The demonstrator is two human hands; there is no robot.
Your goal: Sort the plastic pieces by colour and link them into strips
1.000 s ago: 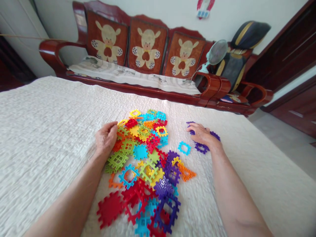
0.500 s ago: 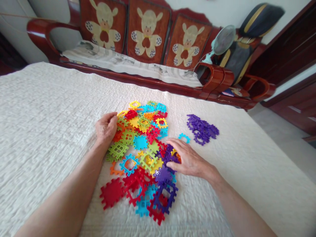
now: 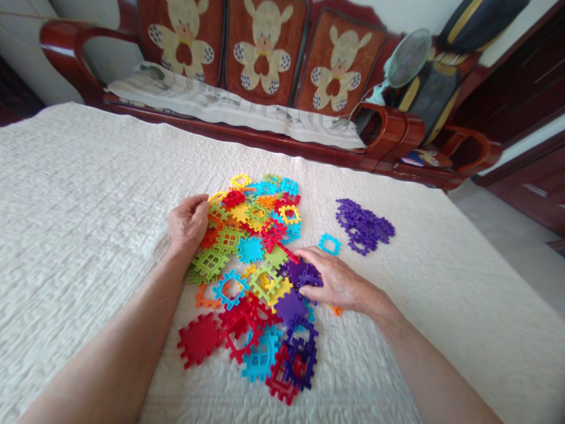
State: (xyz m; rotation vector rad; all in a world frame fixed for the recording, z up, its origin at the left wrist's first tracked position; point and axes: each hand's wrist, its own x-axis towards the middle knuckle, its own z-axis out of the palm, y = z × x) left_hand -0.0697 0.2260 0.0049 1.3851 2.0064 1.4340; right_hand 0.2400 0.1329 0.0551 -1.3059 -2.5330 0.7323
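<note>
While the right hand's (image 3: 338,284) thumb and fingers arch widely apart around purple interlocking tiles (image 3: 296,271), I make out nothing pinched between them. I judge these tiles light, stiff and slightly slick; I'd take one by its toothed rim. They lie on the right edge of the mixed pile (image 3: 251,249). Opposite, the left hand (image 3: 189,225) is half curled beside it, its hold hidden. A purple heap (image 3: 364,227) sits farther right on the quilted cover (image 3: 424,282).

The right hand (image 3: 342,282) has been moved from the purple pile (image 3: 365,228) to purple pieces (image 3: 291,306) in the mixed heap (image 3: 250,249).
</note>
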